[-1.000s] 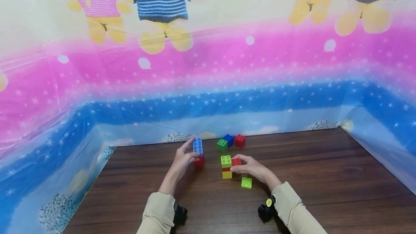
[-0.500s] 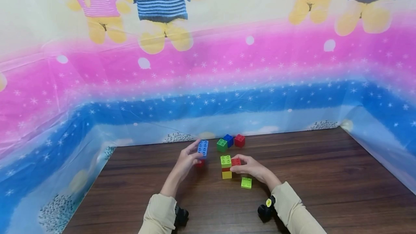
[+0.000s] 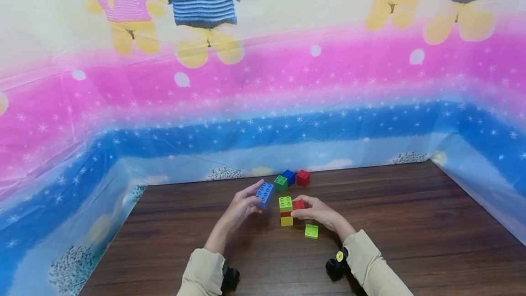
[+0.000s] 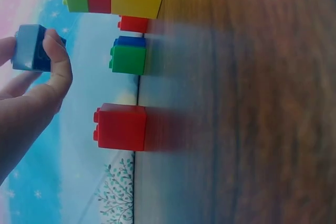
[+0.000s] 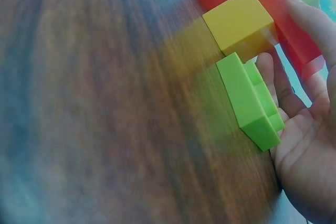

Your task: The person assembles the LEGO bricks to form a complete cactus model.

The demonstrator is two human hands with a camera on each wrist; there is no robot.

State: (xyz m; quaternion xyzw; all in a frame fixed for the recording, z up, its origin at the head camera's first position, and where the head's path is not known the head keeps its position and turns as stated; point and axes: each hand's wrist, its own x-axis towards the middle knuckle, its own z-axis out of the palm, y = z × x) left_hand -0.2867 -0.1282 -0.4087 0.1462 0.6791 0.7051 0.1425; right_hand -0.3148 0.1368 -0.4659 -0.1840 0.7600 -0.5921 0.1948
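Note:
My left hand (image 3: 238, 209) pinches a long light-blue toy building brick (image 3: 265, 194) between thumb and fingers, raised above the table and tilted. To its right stands a small stack: a yellow brick (image 3: 286, 221) at the bottom, a long red brick (image 3: 298, 204) across it, and a light-green brick (image 3: 285, 202) on top. My right hand (image 3: 323, 214) grips the end of the red brick that juts out to the right. A loose light-green brick (image 5: 249, 103) lies just below the right hand. In the left wrist view a separate red brick (image 4: 123, 127) stands on the table; in the head view the left hand hides it.
Behind the stack, a green brick (image 3: 281, 183), a dark-blue brick (image 3: 289, 177) and a red brick (image 3: 303, 177) sit close together near the back edge of the brown wooden table (image 3: 390, 223). A printed cloth (image 3: 287, 81) hangs around the back and sides.
The left hand has carried the light-blue brick to the right, off from above the loose red brick and towards the stack, tilting it. My right hand has stayed at the stack.

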